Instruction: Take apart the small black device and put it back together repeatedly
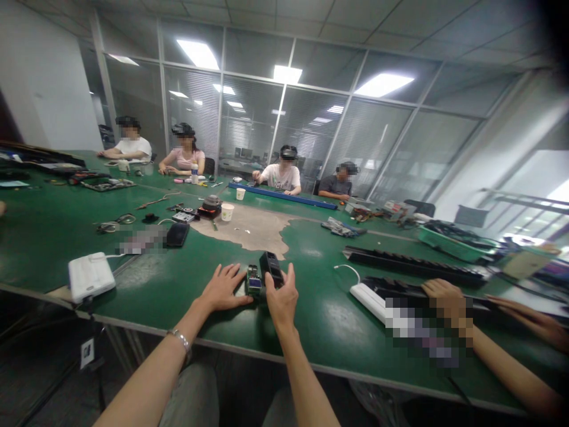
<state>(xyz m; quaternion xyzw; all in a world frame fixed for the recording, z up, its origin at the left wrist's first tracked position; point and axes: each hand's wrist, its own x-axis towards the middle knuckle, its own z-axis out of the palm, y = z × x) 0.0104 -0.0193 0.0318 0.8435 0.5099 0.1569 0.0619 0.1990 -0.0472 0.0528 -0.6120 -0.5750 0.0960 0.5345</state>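
Close to the table's front edge, my left hand (224, 289) lies with its fingers spread, thumb and fingertips at the left side of a small green circuit board (253, 281). The board carries a blue block and some metal parts. My right hand (282, 299) grips a black plastic housing (270, 265) between thumb and fingers, tilted just right of the board. Whether the board and housing are joined I cannot tell. A silver bracelet (180, 341) circles my left wrist.
A white box (91, 276) stands at the left, near a black mouse-shaped object (176, 235). On the right lie a white power bank-like device (368, 301), a long black strip (413, 265) and a neighbour's hands (447, 296). Paper cups (227, 212) and several people are farther back.
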